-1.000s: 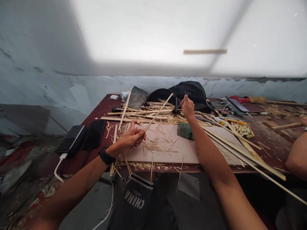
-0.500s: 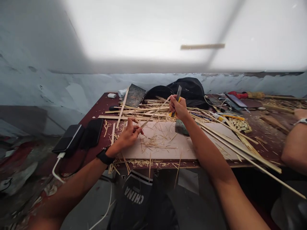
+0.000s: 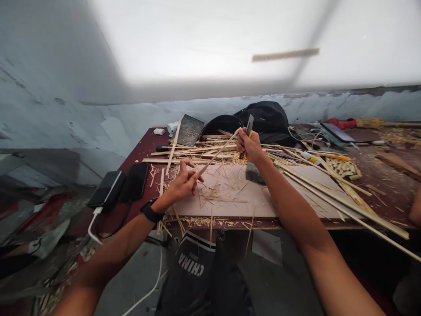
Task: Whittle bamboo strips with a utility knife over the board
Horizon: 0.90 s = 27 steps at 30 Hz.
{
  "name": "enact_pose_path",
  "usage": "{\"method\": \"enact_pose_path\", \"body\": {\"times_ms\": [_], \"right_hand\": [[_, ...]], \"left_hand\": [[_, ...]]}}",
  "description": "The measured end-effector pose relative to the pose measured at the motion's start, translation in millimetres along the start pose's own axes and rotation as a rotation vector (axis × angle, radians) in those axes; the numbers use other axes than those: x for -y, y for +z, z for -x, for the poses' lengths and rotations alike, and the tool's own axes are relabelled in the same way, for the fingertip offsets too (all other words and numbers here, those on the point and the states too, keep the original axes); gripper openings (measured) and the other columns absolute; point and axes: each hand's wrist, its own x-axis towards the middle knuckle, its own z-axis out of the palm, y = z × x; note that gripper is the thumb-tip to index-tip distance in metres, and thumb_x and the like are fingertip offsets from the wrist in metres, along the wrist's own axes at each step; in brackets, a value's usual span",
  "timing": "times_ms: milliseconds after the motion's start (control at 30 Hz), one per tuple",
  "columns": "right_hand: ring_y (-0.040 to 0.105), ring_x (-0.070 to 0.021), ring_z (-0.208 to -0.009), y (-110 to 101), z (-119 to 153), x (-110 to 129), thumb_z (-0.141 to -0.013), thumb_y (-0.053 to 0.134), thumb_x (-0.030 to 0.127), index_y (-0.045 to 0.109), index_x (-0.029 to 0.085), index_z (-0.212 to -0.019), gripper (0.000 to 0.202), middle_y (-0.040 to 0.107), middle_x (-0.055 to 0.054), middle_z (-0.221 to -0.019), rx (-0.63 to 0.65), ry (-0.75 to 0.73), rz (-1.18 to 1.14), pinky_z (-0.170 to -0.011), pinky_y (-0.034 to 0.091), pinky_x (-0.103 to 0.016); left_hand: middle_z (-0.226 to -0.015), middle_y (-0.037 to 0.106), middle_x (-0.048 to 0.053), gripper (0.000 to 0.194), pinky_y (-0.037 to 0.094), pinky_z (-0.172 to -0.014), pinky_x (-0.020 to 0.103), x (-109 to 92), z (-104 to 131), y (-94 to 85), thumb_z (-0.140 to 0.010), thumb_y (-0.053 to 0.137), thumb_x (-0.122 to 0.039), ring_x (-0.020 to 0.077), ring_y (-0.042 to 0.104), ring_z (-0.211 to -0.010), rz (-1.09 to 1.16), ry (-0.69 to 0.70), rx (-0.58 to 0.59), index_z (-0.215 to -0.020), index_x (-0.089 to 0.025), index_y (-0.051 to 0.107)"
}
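In the head view, the left hand (image 3: 182, 184) pinches a thin strip (image 3: 218, 153) between thumb and fingers. From that grip the strip's long axis slants away and rightward to the right hand (image 3: 250, 145), so both hands are at it. The right grip is curled around a knife (image 3: 250, 123), blade upward, and seems to pinch the strip's far end. Right fingers hide much of the handle; whether blade meets strip cannot be told. Nearer than the right grip, a block (image 3: 253, 172) is partly covered by the forearm.
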Motion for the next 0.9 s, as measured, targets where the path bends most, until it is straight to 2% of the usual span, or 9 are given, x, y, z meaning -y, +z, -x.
{"method": "enact_pose_path", "body": {"times_ms": [67, 167, 300, 367, 433, 500, 600, 733, 900], "right_hand": [[0.028, -0.0055, -0.039, 3.2, 1.3, 0.4, -0.078, 0.088, 0.069, 0.054, 0.027, -0.089, 0.055, 0.031, 0.015, -0.055, 0.021, 0.013, -0.025, -0.038, 0.023, -0.025], [0.027, -0.0057, -0.040, 12.3, 5.0, 0.0, -0.078, 0.087, 0.070, 0.055, 0.027, -0.091, 0.055, 0.032, 0.015, -0.056, 0.080, 0.050, -0.042, -0.039, 0.021, -0.025], [0.025, -0.0077, -0.042, 26.4, 10.6, -3.4, -0.082, 0.075, 0.081, 0.054, 0.028, -0.092, 0.058, 0.030, 0.014, -0.059, 0.175, 0.094, 0.074, -0.042, 0.021, -0.027], [0.029, -0.0102, -0.045, 30.7, 12.8, -4.5, -0.086, 0.060, 0.091, 0.054, 0.027, -0.090, 0.064, 0.031, 0.012, -0.059, 0.152, 0.027, 0.293, -0.047, 0.024, -0.029], [0.037, -0.0130, -0.053, 33.1, 15.1, -4.6, -0.093, 0.041, 0.095, 0.054, 0.026, -0.082, 0.070, 0.038, 0.007, -0.060, 0.121, -0.123, 0.636, -0.055, 0.027, -0.031], [0.044, -0.0154, -0.062, 36.3, 18.3, -4.1, -0.102, 0.027, 0.087, 0.054, 0.024, -0.078, 0.072, 0.050, 0.000, -0.065, 0.180, -0.253, 0.989, -0.062, 0.026, -0.033], [0.053, -0.0179, -0.070, 45.6, 24.8, -3.3, -0.111, 0.019, 0.071, 0.061, 0.021, -0.084, 0.071, 0.067, -0.007, -0.078, 0.350, -0.283, 1.351, -0.065, 0.022, -0.035], [0.061, -0.0195, -0.074, 57.7, 31.0, -2.2, -0.114, 0.023, 0.065, 0.069, 0.019, -0.095, 0.068, 0.076, -0.011, -0.091, 0.430, -0.271, 1.548, -0.066, 0.020, -0.035], [0.068, -0.0227, -0.081, 53.0, 26.5, -1.0, -0.115, 0.020, 0.062, 0.072, 0.018, -0.108, 0.069, 0.080, -0.013, -0.098, 0.328, -0.221, 1.666, -0.065, 0.020, -0.035]], "left_hand": [[-0.089, 0.075, 0.001, 0.054, 0.054, -0.049, 0.022, -9.8, -3.3, 0.9, -0.096, 0.074, -0.053, 0.0110, 0.060, -0.054, 0.090, -0.084, 0.041, -0.112, -0.027, 0.029], [-0.089, 0.076, 0.001, 0.064, 0.059, -0.052, 0.024, -30.1, -11.0, 6.5, -0.091, 0.082, -0.056, 0.0124, 0.066, -0.060, 0.196, -0.137, 0.120, -0.113, -0.027, 0.029], [-0.088, 0.076, -0.001, 0.072, 0.046, -0.041, 0.016, -46.0, -24.3, 20.8, -0.084, 0.090, -0.053, 0.0091, 0.060, -0.049, 0.334, -0.097, 0.174, -0.111, -0.029, 0.028], [-0.084, 0.075, -0.005, 0.074, 0.035, -0.037, 0.013, -44.2, -30.1, 27.2, -0.082, 0.092, -0.050, 0.0059, 0.051, -0.042, 0.381, -0.049, 0.124, -0.110, -0.030, 0.027], [-0.081, 0.074, -0.007, 0.075, 0.029, -0.036, 0.012, -37.9, -34.2, 30.9, -0.080, 0.093, -0.049, 0.0035, 0.044, -0.038, 0.405, -0.022, 0.038, -0.109, -0.030, 0.026], [-0.079, 0.073, -0.008, 0.077, 0.028, -0.036, 0.013, -30.6, -36.7, 31.7, -0.078, 0.094, -0.047, 0.0029, 0.041, -0.036, 0.412, -0.026, -0.040, -0.109, -0.030, 0.026], [-0.080, 0.073, -0.008, 0.076, 0.028, -0.036, 0.013, -23.0, -38.0, 29.8, -0.079, 0.093, -0.047, 0.0043, 0.046, -0.037, 0.399, -0.033, -0.093, -0.110, -0.030, 0.026], [-0.081, 0.073, -0.008, 0.070, 0.028, -0.036, 0.014, -19.1, -37.6, 29.3, -0.084, 0.089, -0.047, 0.0047, 0.047, -0.037, 0.368, 0.022, -0.133, -0.111, -0.030, 0.027], [-0.081, 0.073, -0.009, 0.060, 0.029, -0.035, 0.014, -12.3, -35.8, 34.0, -0.091, 0.082, -0.046, 0.0026, 0.039, -0.034, 0.309, 0.066, -0.160, -0.110, -0.030, 0.027]]}}
